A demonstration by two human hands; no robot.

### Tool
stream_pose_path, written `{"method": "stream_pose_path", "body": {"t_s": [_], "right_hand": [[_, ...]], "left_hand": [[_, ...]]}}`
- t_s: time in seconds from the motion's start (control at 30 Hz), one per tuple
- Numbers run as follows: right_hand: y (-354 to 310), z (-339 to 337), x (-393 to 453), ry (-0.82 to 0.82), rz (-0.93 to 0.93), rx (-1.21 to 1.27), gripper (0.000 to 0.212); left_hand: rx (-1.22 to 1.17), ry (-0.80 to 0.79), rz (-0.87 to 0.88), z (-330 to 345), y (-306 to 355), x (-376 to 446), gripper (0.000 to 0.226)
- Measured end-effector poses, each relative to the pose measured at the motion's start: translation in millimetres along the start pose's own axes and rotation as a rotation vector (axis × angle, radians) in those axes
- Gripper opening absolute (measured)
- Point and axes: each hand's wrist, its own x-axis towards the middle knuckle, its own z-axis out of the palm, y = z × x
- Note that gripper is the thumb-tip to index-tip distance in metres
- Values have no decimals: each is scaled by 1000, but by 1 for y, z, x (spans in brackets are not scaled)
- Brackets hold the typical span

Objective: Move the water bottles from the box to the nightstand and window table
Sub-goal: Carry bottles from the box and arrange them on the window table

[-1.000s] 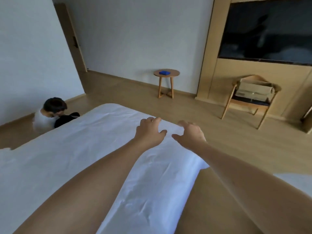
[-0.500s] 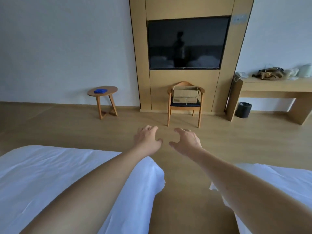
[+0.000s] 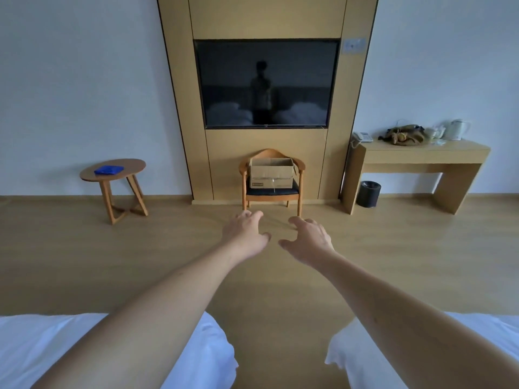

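Observation:
An open cardboard box (image 3: 271, 173) stands on the seat of a wooden chair (image 3: 271, 193) under the wall TV, across the room. Its inside is hidden from here, and no water bottle shows. My left hand (image 3: 246, 233) and my right hand (image 3: 307, 238) stretch forward side by side over the wooden floor, well short of the chair. Both have loosely spread fingers and hold nothing.
Two white beds (image 3: 50, 349) (image 3: 362, 352) flank a floor aisle in front of me. A round side table (image 3: 113, 175) with a blue item (image 3: 109, 170) stands left. A desk (image 3: 418, 157) with phone, bag and kettle stands right, a black bin (image 3: 368, 194) beneath it.
My view has swung right from the bed corner to face the TV wall and box squarely. The person by the left bed is out of view. Both hands stay outstretched and empty.

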Motion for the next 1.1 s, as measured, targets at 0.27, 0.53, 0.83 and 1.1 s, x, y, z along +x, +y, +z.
{"method": "stream_pose_path", "body": {"t_s": [0.27,0.53,0.83,1.1], "right_hand": [[4,14,165,28,69,-26,73],[0,33,301,22,129,-22,74],[30,72,472,-18,123,-20,72],[60,74,655,-43,54,7,62]], "left_hand": [[29,-41,78,21,-44,178,65],[-20,-52,116,33,-72,321,61],[6,-80,67,80,-109,483,62],[28,-29,-38,87,-120,661,59]]}}
